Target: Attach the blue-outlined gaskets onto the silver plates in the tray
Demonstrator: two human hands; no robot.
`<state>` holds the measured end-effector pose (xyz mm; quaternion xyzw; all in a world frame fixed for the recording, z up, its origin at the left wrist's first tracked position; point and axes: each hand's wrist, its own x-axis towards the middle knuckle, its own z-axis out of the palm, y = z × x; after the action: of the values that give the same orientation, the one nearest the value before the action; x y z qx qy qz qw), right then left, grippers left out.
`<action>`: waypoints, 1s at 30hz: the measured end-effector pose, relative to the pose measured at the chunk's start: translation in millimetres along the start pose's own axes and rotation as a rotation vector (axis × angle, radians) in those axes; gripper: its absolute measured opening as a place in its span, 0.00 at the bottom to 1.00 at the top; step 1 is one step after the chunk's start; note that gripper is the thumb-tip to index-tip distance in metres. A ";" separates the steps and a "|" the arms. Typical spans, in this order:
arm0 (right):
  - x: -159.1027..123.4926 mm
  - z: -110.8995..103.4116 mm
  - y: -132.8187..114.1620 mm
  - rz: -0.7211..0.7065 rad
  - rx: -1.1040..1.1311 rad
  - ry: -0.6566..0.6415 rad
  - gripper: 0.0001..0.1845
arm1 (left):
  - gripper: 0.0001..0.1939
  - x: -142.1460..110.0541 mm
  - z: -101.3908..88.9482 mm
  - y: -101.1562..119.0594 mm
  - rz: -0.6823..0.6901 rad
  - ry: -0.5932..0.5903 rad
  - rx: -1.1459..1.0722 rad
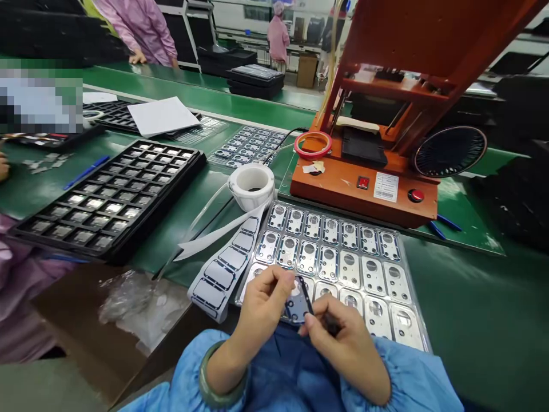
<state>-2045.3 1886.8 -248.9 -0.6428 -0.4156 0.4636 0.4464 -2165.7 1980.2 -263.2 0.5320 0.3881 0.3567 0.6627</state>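
Note:
Between my two hands is a small flat metal plate [298, 303] with a dark edge and round holes, held tilted over the front of a clear plastic tray [414, 286]. My left hand [263, 300] pinches its upper edge with thumb and fingers. Lower down, my right hand [343, 332] grips its right corner between thumb and fingertips. Rows of similar silvery plates [328, 263] sit in the tray, some with dark borders and some plain. Left of the tray, a strip of white backing paper [225, 266] carries dark frame-shaped stickers and hangs over the table edge.
A white roll [251, 186] stands behind the strip. An orange press [364, 197] with a red tape roll [313, 144] is behind the tray. A black compartment tray [115, 197] lies left. Below the table edge is a cardboard box [81, 309] with plastic bags. Other people are nearby.

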 end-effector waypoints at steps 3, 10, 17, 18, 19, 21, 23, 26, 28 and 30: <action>-8.1 1.8 -2.6 -0.014 -0.045 -0.061 0.09 | 0.23 1.0 2.1 -5.6 -0.068 -0.039 -0.098; -24.2 -19.0 -2.4 0.070 0.043 0.136 0.11 | 0.25 -4.1 2.6 -8.5 -0.090 -0.104 -0.112; -7.5 -74.2 10.6 0.217 -0.292 0.534 0.24 | 0.24 -8.9 -10.7 1.2 -0.024 0.035 -0.066; -5.1 -77.8 12.3 0.212 -0.410 0.524 0.25 | 0.24 -10.1 -13.5 2.0 -0.009 0.048 -0.080; -3.5 -79.4 14.0 0.182 -0.528 0.538 0.24 | 0.23 -11.5 -16.5 2.7 0.017 0.085 -0.087; -2.3 -77.2 17.6 0.045 -0.735 0.630 0.22 | 0.19 -15.1 -23.2 3.5 0.110 0.212 -0.069; -2.8 -70.5 22.0 -0.118 -0.875 0.669 0.17 | 0.17 -18.7 -31.6 2.5 0.248 0.281 -0.052; -4.5 -60.8 28.3 -0.204 -1.000 0.481 0.14 | 0.22 -22.9 -48.7 -4.7 0.401 0.303 -0.064; -5.4 -60.4 29.8 -0.218 -1.026 0.400 0.14 | 0.21 -25.2 -63.3 -13.0 0.421 0.362 -0.021; -6.4 -68.6 29.5 -0.250 -1.018 0.415 0.16 | 0.19 -27.4 -78.7 -22.0 0.413 0.432 0.079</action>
<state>-1976.8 1860.2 -263.9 -0.8007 -0.5631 0.0121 0.2040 -2246.9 1985.7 -291.6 0.5366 0.4173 0.5736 0.4570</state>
